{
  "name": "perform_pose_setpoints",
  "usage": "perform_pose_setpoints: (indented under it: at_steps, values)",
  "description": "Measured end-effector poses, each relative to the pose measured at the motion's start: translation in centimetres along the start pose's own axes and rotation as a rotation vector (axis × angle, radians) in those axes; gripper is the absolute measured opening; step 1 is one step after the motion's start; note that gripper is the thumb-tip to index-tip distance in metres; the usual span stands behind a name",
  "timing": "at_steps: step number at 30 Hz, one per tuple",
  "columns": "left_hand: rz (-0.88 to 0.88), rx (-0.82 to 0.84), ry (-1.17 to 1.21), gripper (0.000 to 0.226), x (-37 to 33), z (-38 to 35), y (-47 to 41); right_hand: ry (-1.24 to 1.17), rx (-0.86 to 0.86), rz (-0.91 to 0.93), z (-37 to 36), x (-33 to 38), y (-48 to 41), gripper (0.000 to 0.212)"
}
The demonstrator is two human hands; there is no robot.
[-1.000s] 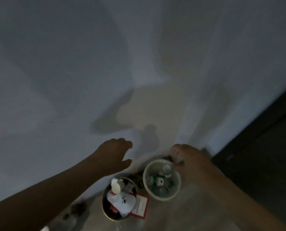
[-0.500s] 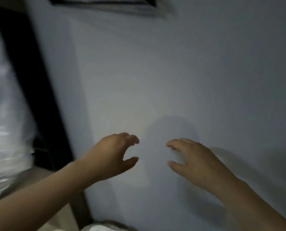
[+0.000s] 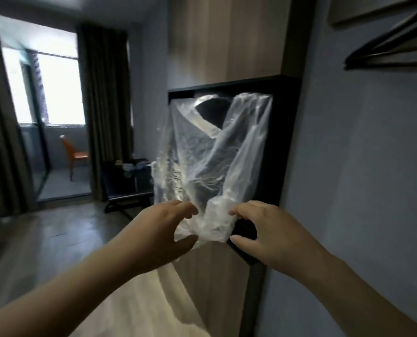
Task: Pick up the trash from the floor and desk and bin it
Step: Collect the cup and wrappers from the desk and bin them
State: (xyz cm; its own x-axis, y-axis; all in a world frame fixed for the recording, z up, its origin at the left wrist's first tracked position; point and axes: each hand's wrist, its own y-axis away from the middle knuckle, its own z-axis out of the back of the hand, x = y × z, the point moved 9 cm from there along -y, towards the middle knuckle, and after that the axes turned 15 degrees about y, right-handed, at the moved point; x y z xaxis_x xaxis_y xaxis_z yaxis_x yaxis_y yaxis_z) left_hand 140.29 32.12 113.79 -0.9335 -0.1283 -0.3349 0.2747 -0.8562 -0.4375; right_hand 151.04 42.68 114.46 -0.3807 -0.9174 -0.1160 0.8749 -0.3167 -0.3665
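— Between the two hands, what is that?

— A clear plastic bag (image 3: pixel 212 156), thin and crinkled. It stands up in the air in front of a dark recess (image 3: pixel 285 142) in a wood-panelled unit (image 3: pixel 224 40), its lower end bunched low between the hands.

— Who has hold of it?

— Both seem to touch it. The left hand (image 3: pixel 163 237) has its fingertips at the bag's lower left edge, thumb below, fingers and thumb apart with plastic in the gap. The right hand (image 3: pixel 268 232) does the same at the lower right edge — forefinger above, thumb under, apart. Whether either pinch is truly closed on the film, I cannot tell; the plastic is too sheer there.

— Anything in the bag?

— Nothing I can make out. The dark recess shows through it.

— And around?

— A grey wall (image 3: pixel 363 166) to the right, with dark hangers (image 3: pixel 392 45) up high. To the left, a wood floor (image 3: pixel 44 239) runs to a low black stand (image 3: pixel 127 188) with small things on top, too blurred to name. Beyond it, dark curtains (image 3: pixel 105 105) frame a bright window (image 3: pixel 56 88), and an orange chair (image 3: pixel 75 154) sits past the glass.
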Motion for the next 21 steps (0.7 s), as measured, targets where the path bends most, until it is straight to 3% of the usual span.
perform_pose_setpoints:
  at_steps: [9,21]
  values:
    - [0.268,-0.167,-0.133,0.047,13.2,6.9,1.7,-0.08,-0.065,0.288,-4.3,9.0,-14.4,0.045]
    - [0.335,-0.246,-0.196,0.044,22.5,7.8,-9.2,-0.131,-0.125,0.437,-8.0,6.6,-29.8,0.042]
